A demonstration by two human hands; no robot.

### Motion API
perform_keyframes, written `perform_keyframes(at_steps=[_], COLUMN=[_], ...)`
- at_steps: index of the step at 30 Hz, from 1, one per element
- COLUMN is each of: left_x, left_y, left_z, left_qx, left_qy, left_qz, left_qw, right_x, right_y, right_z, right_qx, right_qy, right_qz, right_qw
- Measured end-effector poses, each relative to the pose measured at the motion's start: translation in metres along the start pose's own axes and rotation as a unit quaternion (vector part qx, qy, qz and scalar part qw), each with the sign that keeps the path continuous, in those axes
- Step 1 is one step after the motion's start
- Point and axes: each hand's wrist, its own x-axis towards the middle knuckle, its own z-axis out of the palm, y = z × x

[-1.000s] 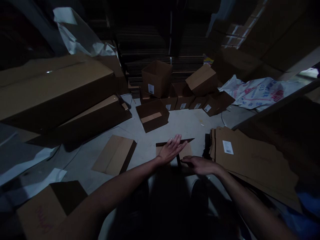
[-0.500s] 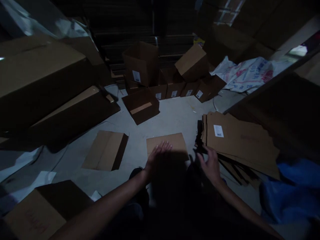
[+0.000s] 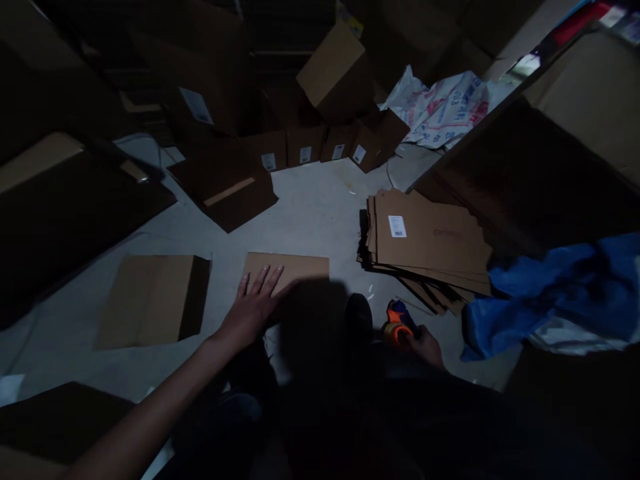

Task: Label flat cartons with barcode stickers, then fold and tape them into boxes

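My left hand (image 3: 255, 303) lies with fingers spread on top of a cardboard box (image 3: 305, 268) on the floor between my feet. Shadow covers the near part of that box. Low on the right, my right hand (image 3: 427, 347) is closed on a tape dispenser (image 3: 399, 325) with orange and dark blue parts and a roll of tape. The dispenser is held just above the floor, beside my dark shoe (image 3: 359, 317). Beyond it lies a stack of flat cardboard sheets (image 3: 430, 233), the top one with a white label.
Another closed box (image 3: 150, 300) rests on the floor at left. Several open boxes (image 3: 305, 147) with labels form a row at the back, near a printed white sack (image 3: 445, 107). Blue plastic sheeting (image 3: 550, 293) lies at right, below a large dark carton (image 3: 545, 180).
My right hand has moved from the edge of the cardboard stack down toward me and now holds the tape dispenser. My left hand stays on the box. The view has turned right.
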Motion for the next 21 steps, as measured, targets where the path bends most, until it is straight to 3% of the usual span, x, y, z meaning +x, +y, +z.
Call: perform_keyframes(at_steps=[2, 4, 8, 11, 13, 16, 18, 19, 21], left_x=[0.0, -0.001, -0.008, -0.011, -0.011, -0.011, -0.011, -0.011, -0.012], left_y=[-0.004, -0.013, -0.028, -0.028, -0.026, -0.021, -0.015, -0.011, -0.002], left_z=[-0.003, -0.006, -0.012, -0.016, -0.019, -0.024, -0.031, -0.035, -0.044], left_qx=[-0.004, -0.012, -0.028, -0.052, -0.081, -0.208, -0.394, -0.505, -0.695], left_qy=[-0.008, -0.022, -0.037, -0.037, -0.044, -0.037, -0.006, 0.012, 0.021], left_qz=[0.021, 0.057, 0.089, 0.083, 0.076, 0.044, -0.012, -0.056, -0.155], left_qw=[1.0, 0.998, 0.995, 0.995, 0.993, 0.976, 0.919, 0.861, 0.702], right_x=[0.007, 0.008, -0.009, -0.029, -0.038, -0.043, -0.044, -0.045, -0.047], right_y=[-0.018, -0.054, -0.159, -0.227, -0.251, -0.258, -0.253, -0.25, -0.247], right_z=[-0.003, -0.009, -0.023, -0.017, -0.006, 0.011, 0.018, 0.019, 0.021], right_qx=[0.037, 0.123, 0.261, 0.238, 0.199, 0.144, 0.115, 0.104, 0.084], right_qy=[0.007, 0.004, -0.064, -0.076, -0.076, -0.092, -0.089, -0.084, -0.07], right_qz=[-0.041, -0.145, -0.346, -0.402, -0.438, -0.497, -0.513, -0.517, -0.524], right_qw=[0.998, 0.982, 0.899, 0.881, 0.873, 0.851, 0.846, 0.846, 0.845])
